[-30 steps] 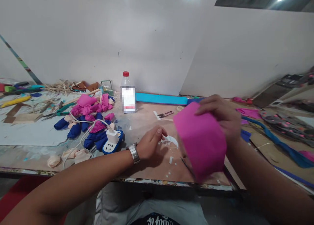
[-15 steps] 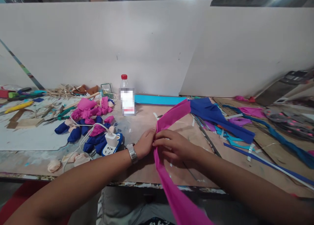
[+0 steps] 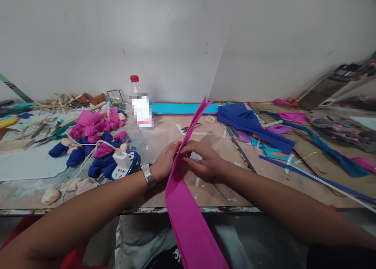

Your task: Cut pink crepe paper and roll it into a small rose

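Note:
A long magenta strip (image 3: 188, 214), thin like fabric or crepe paper, runs from above my hands down over the table's front edge toward my lap. My left hand (image 3: 167, 159) is closed on its left side, the fingertips partly hidden behind the strip. From the right, my right hand (image 3: 202, 159) pinches the same strip with bent fingers. The two hands meet near mid-table, just above the surface. Beyond them lie a small dark metal tool (image 3: 188, 128) and a pale ring like a tape roll (image 3: 210, 119).
Magenta and blue bundles (image 3: 88, 124) lie left, beside a power strip (image 3: 125, 167) with a white cable. A red-capped bottle (image 3: 141, 104) stands behind. Blue cloth (image 3: 252, 124) and coloured strips lie right, near a dark flask (image 3: 331, 83). A white panel (image 3: 176, 46) stands behind the table.
The upper part of the strip has turned edge-on, and its lower part now spreads wider toward me. Both hands stay on it. The view has tilted down and shifted slightly right.

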The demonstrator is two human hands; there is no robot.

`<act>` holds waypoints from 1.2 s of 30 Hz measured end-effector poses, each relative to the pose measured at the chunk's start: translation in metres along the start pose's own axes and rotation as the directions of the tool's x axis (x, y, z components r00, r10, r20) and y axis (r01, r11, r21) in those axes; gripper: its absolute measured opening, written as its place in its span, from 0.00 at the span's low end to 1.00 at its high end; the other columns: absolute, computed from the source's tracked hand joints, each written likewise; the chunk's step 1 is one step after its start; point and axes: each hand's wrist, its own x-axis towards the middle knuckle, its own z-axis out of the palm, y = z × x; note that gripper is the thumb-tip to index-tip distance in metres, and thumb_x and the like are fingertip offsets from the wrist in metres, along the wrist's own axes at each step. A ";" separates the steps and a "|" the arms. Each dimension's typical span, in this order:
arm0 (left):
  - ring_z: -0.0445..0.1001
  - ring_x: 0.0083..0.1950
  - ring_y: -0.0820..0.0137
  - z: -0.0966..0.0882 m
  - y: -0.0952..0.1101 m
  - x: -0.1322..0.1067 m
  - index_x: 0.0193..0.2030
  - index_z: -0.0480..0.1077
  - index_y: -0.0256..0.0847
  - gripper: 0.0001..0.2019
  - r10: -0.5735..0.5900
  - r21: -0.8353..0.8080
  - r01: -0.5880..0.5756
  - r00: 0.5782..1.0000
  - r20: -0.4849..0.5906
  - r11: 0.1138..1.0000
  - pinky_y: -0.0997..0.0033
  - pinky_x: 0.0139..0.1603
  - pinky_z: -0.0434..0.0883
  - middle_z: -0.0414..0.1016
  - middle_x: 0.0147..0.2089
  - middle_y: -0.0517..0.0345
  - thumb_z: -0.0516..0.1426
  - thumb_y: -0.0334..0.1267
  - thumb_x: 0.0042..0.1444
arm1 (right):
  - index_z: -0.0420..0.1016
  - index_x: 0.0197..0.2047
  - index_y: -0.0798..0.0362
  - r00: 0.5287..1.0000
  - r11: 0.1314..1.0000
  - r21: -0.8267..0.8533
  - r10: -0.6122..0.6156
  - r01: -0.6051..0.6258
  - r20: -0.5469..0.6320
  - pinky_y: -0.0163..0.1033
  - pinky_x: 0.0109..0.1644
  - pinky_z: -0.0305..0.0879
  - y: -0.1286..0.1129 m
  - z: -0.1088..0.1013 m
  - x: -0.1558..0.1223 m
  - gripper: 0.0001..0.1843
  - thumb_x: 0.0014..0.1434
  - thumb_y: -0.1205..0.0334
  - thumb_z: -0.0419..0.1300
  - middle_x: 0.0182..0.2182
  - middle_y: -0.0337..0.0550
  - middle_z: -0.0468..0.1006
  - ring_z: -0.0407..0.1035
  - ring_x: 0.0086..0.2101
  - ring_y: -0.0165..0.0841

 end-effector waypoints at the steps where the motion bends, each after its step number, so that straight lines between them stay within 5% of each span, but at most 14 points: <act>1: 0.75 0.45 0.63 0.000 0.001 0.000 0.40 0.75 0.37 0.29 0.009 0.005 -0.009 1.000 -0.001 1.000 0.60 0.56 0.72 0.80 0.41 0.49 0.45 0.59 0.69 | 0.73 0.53 0.49 1.000 1.000 0.005 0.008 -0.007 -0.015 0.42 0.43 0.73 0.002 0.001 -0.001 0.14 0.64 0.67 0.61 0.41 0.45 0.79 0.73 0.37 0.34; 7: 0.75 0.47 0.61 0.001 0.002 -0.002 0.46 0.75 0.34 0.22 0.019 0.021 -0.021 0.998 0.057 1.000 0.59 0.55 0.73 0.80 0.47 0.46 0.52 0.52 0.67 | 0.64 0.67 0.45 0.997 0.999 0.010 0.053 -0.052 -0.064 0.42 0.44 0.74 0.005 0.003 -0.005 0.28 0.65 0.67 0.60 0.43 0.43 0.78 0.72 0.37 0.33; 13: 0.75 0.53 0.57 0.002 0.002 -0.003 0.49 0.76 0.34 0.24 -0.007 -0.008 0.007 0.998 0.064 1.000 0.56 0.57 0.73 0.80 0.52 0.42 0.51 0.53 0.68 | 0.70 0.62 0.48 0.997 0.994 -0.095 0.038 -0.044 -0.060 0.44 0.45 0.72 0.002 -0.004 -0.001 0.22 0.65 0.67 0.60 0.41 0.45 0.78 0.71 0.37 0.35; 19: 0.77 0.50 0.56 -0.002 -0.004 -0.003 0.44 0.79 0.35 0.25 -0.074 -0.028 0.076 0.996 0.053 0.997 0.57 0.56 0.73 0.83 0.43 0.46 0.54 0.57 0.65 | 0.71 0.63 0.47 0.999 0.989 -0.148 0.007 -0.014 -0.047 0.42 0.44 0.70 0.004 -0.006 0.001 0.22 0.67 0.65 0.58 0.40 0.45 0.74 0.70 0.39 0.35; 25: 0.79 0.48 0.61 0.000 -0.012 -0.004 0.48 0.79 0.36 0.31 -0.093 -0.261 0.131 0.984 0.153 0.956 0.61 0.54 0.73 0.83 0.48 0.47 0.54 0.66 0.62 | 0.70 0.64 0.46 0.999 0.988 -0.157 -0.012 0.004 -0.051 0.42 0.45 0.70 0.006 -0.007 0.003 0.22 0.68 0.64 0.59 0.42 0.44 0.76 0.70 0.38 0.35; 36: 0.76 0.58 0.61 0.002 -0.019 -0.002 0.57 0.76 0.39 0.24 -0.035 -0.312 0.073 0.991 0.126 0.947 0.61 0.64 0.69 0.78 0.59 0.48 0.60 0.56 0.63 | 0.80 0.52 0.50 0.992 0.989 -0.145 0.009 -0.028 -0.125 0.43 0.52 0.72 0.007 -0.005 0.007 0.12 0.67 0.67 0.60 0.44 0.46 0.81 0.75 0.45 0.36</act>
